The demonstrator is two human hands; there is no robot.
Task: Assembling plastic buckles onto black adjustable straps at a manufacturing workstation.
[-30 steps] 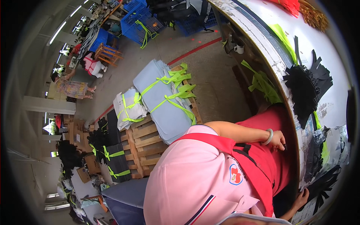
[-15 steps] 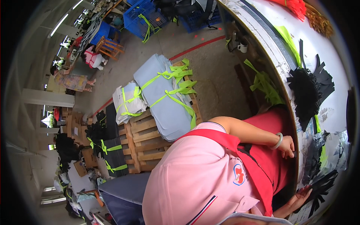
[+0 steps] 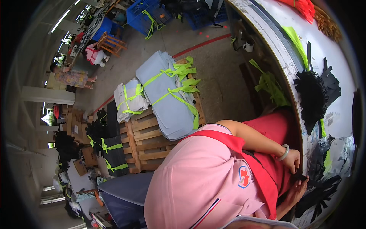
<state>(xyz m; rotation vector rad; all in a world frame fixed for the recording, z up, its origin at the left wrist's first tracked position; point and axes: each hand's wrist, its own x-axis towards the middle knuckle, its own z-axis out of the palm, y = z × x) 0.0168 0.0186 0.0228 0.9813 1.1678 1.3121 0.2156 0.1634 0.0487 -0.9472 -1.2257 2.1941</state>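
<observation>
Both hands meet at the edge of the worktable [image 3: 335,116] on my right. My left hand [image 3: 291,159], with a pale bangle [image 3: 284,152] at the wrist, has its fingers pinched on the end of a small black fabric strip [image 3: 301,177]. Just below, my right hand [image 3: 297,191] grips the same strip between thumb and fingers. Beside it on the table lies a bunch of black strips [image 3: 319,194] with loose, fanned ends. Farther up the table sits another black bundle [image 3: 310,95].
Clear plastic wrap [image 3: 345,152] and a neon-green strip [image 3: 295,40] lie on the table, with red bundles [image 3: 301,8] beyond. To my left, tied grey-blue sheets [image 3: 167,99] rest on a wooden pallet [image 3: 150,147]. Blue crates [image 3: 143,17] and two people stand farther off.
My right hand has come up from the black strips toward my left hand and closed on a strip. My left hand has shifted slightly down toward it, its fingers now pointing downward.
</observation>
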